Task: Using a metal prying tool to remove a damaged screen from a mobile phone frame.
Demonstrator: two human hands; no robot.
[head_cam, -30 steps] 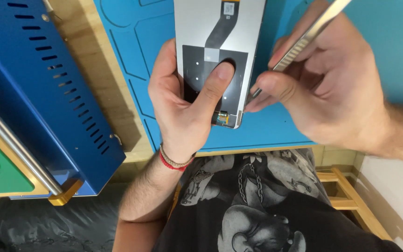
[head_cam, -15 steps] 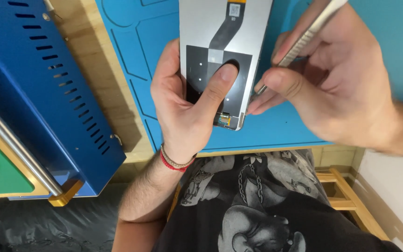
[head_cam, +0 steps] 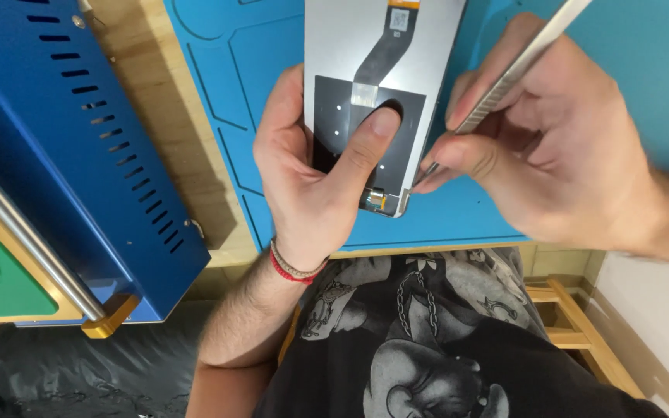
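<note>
Nearest the body, the left hand (head_cam: 315, 182) wraps around the lower end of a flat grey phone screen panel (head_cam: 381, 85) with a black flex ribbon, thumb pressed on its dark back. Just beside it, the right hand (head_cam: 551, 155) pinches slim silver metal tweezers (head_cam: 505, 85), tip touching the panel's lower right edge. Beneath lies a blue silicone work mat (head_cam: 466, 217); farther left stands a blue metal machine housing (head_cam: 63, 147).

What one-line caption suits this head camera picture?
Left hand steadies a phone screen panel on a blue mat while right hand applies metal tweezers.
</note>
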